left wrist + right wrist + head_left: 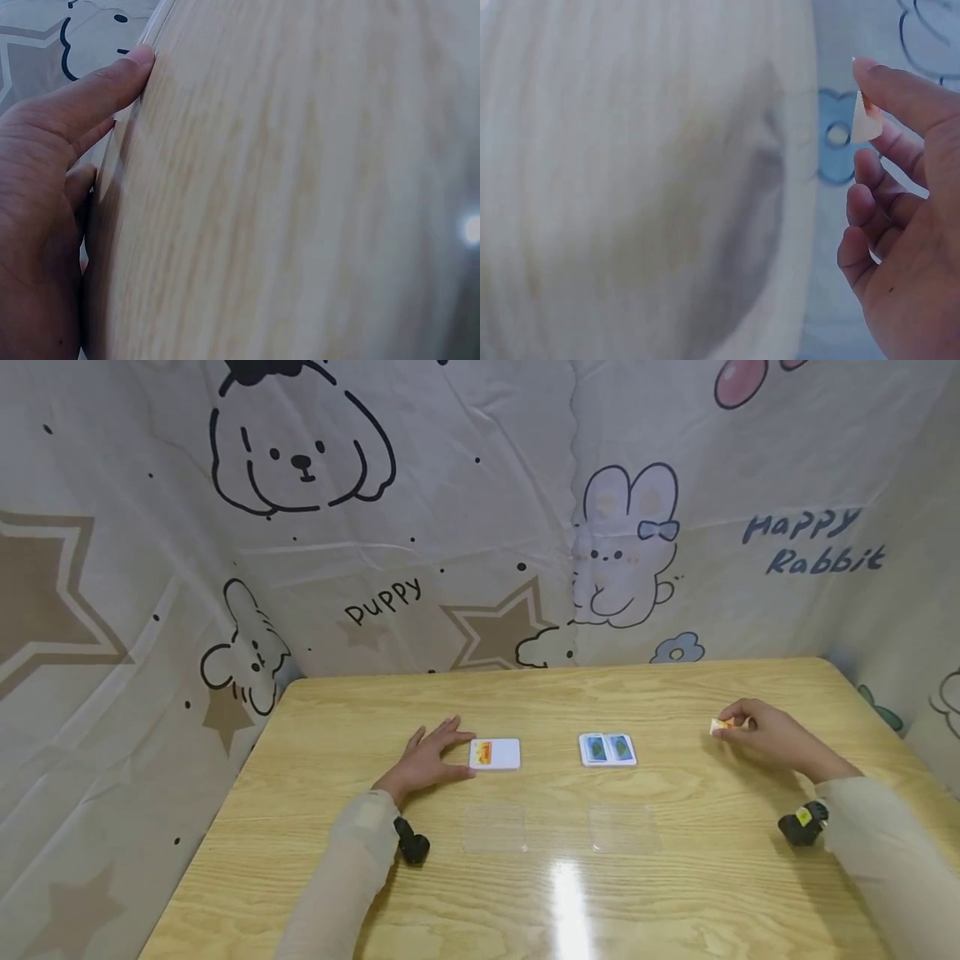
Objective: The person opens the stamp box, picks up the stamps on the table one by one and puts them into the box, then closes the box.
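Note:
In the head view, a stack of white rounded cards (505, 755) lies on the table, with a small orange picture tile (484, 753) over its left half. My left hand (424, 762) holds the stack's left end, thumb and index finger at its opposite long edges. To the right, a second white card stack (608, 750) bears two blue-and-green picture tiles side by side. Farther right, my right hand (772, 737) pinches a small white-and-orange tile (866, 120) between thumb and index finger, above the table. Its other fingers curl loosely in the right wrist view.
Two clear plastic covers (495, 828) lie on the wooden table (420, 902), one nearer me than each card stack. A printed cloth (480, 510) hangs behind the table and at its sides. Light glares on the table's front middle.

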A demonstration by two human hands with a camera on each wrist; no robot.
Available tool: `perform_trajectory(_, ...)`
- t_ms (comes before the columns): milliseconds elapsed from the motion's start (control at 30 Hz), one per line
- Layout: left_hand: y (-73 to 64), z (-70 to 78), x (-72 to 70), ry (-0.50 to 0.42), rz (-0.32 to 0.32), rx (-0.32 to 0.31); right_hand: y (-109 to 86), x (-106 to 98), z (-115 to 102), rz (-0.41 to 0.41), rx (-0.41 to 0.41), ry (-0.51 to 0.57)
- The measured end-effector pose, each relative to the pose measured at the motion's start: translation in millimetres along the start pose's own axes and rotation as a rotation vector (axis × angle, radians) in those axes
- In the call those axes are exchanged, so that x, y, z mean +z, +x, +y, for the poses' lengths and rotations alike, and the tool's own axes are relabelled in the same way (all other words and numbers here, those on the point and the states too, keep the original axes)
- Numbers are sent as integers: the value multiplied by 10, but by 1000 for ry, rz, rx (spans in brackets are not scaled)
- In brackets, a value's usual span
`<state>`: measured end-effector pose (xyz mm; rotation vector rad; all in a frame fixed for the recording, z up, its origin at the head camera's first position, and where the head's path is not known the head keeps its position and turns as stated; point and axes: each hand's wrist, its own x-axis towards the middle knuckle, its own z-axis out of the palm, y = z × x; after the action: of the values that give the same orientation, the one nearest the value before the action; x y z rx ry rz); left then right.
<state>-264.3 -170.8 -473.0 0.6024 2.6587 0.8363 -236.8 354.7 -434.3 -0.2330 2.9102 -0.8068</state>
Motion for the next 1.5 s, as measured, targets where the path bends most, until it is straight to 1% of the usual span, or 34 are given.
perform_trajectory(67, -2, 4, 3, -6, -2, -5, 31, 12, -127, 0, -11, -3)
perform_trajectory(233, 3, -5, 14, -2, -6, -14, 119, 90, -464, 2, -95, -4)
perform_trajectory(433, 18, -3, 8, -1, -6, -11, 260, 253, -824, -1, -216, -9)
perform_trajectory(533, 18, 0, 1, 1, -7, -11, 339, 348, -980, -15, -254, 0)
perform_trajectory(667, 20, 2, -3, -6, -4, -6, 436, 480, -1150, -43, -279, 32)
perform_trajectory(833, 18, 3, -3, -16, -1, -2, 512, 636, -1329, -72, -305, 64)
perform_trajectory(1033, 18, -1, -2, -2, -3, -6, 579, 780, -1519, -76, -323, 86)
perform_trajectory(1167, 28, -2, -7, 6, -4, -6, 614, 862, -1630, -94, -330, 76)
perform_trajectory(1500, 38, -20, 25, 15, -5, -11, 656, 1085, -1869, -138, -356, -29)
